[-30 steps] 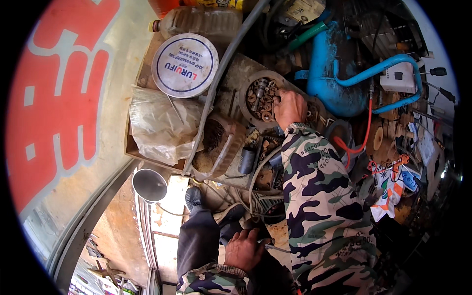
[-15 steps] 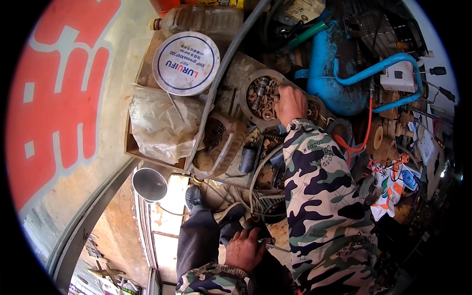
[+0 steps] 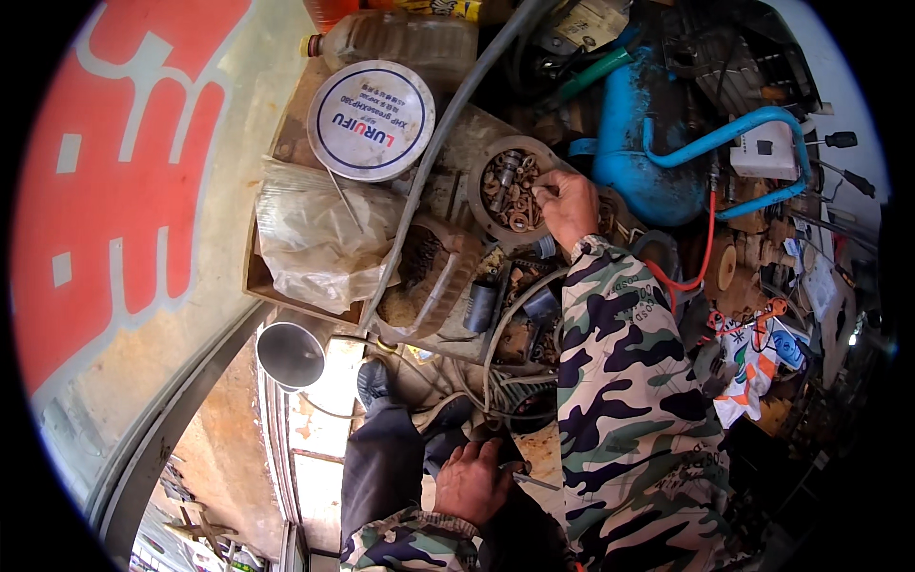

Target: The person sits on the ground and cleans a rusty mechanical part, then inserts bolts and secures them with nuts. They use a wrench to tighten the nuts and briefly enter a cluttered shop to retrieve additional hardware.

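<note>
My right hand (image 3: 569, 208) is over the right rim of a round metal bowl (image 3: 479, 215), fingers pinched together at its edge. Whatever the fingertips grip, if anything, is too small to make out. Inside the bowl lie rusty nuts and washers (image 3: 518, 221) and a thick bolt-like metal part (image 3: 505, 179). Low in the view, my left hand (image 3: 467, 486) rests by my leg with its fingers curled. A thin metal rod (image 3: 537, 480) sticks out beside it, its other end hidden by the hand.
Left of the bowl are a white round tub lid (image 3: 370, 122), a plastic bag (image 3: 319, 234) and a cut plastic jug (image 3: 440, 286) of small parts. A grey hose (image 3: 437, 124) crosses them. At right stands a blue tank (image 3: 639, 143) with a red hose (image 3: 710, 238). A metal cup (image 3: 290, 357) sits lower left.
My right hand has drawn slightly right and down, so its fingertips are nearer the bowl's rim and more of the contents shows. My left hand stays put. The whole view has shifted a little.
</note>
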Demonstrator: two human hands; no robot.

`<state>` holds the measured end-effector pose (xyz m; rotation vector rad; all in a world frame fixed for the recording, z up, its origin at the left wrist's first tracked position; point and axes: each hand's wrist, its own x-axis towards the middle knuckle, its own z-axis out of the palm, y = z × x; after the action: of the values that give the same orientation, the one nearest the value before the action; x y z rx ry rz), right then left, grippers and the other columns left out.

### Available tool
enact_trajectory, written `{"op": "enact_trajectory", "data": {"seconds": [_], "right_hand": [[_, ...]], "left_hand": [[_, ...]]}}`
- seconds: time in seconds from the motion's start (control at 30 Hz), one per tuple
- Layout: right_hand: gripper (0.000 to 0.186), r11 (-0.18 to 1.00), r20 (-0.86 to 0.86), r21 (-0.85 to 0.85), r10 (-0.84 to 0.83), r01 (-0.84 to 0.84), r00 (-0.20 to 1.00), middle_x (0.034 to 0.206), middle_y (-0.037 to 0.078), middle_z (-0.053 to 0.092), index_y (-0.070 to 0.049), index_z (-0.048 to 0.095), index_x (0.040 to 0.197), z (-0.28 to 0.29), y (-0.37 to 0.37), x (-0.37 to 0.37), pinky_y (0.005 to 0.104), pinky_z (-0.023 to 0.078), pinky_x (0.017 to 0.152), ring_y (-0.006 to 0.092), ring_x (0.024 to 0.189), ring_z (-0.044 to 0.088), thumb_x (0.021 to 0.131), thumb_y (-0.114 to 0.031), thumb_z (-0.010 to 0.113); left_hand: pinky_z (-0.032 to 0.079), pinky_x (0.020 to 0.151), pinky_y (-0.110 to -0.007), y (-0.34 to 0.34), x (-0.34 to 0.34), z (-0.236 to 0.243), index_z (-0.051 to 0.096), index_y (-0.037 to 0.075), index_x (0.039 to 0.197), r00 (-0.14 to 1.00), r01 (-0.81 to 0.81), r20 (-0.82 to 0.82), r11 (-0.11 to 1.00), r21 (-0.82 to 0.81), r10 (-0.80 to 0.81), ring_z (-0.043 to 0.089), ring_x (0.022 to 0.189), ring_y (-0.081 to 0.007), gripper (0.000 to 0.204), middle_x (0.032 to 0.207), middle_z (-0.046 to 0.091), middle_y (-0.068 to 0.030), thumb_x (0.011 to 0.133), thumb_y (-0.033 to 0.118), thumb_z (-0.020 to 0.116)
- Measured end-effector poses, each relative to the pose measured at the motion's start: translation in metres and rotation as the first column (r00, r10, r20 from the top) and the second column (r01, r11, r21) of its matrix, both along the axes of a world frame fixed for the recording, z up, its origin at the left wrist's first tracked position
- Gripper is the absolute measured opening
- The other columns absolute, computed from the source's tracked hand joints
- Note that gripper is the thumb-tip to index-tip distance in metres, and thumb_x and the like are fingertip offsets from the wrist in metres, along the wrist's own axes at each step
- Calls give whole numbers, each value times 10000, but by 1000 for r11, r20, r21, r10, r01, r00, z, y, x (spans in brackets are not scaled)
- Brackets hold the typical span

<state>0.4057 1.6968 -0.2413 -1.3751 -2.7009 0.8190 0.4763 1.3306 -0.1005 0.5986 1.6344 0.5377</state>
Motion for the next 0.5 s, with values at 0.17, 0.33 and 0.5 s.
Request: {"op": "enact_trajectory", "data": {"seconds": [0.17,0.33,0.5], "right_hand": [[195,992,11,-106,69,-67,998,1007,235,749,-39,784,1017,6,2,4,447,569,873,408,959,719,842,-121,756],[197,991,106,-120,76,-63,991,1006,233,749,-58,791,1012,5,3,2,445,565,876,389,968,726,822,-95,752],[181,985,-44,-172,-6,-2,999,953,206,754,-67,783,989,-5,2,8,444,564,830,384,937,727,811,-74,754]], "left_hand": [[515,987,-485,3,0,3,583,82,1356,1000,-3,-18,1000,7,3,627,1152,-409,545,1224,656,-189,884,310,730],[528,967,-488,4,0,2,596,87,1347,999,-3,-36,999,34,4,634,1142,-412,536,1211,660,-188,887,324,735],[532,960,-491,3,3,-1,606,98,1342,999,-6,-34,999,47,8,637,1139,-412,531,1196,665,-185,889,339,743]]}}
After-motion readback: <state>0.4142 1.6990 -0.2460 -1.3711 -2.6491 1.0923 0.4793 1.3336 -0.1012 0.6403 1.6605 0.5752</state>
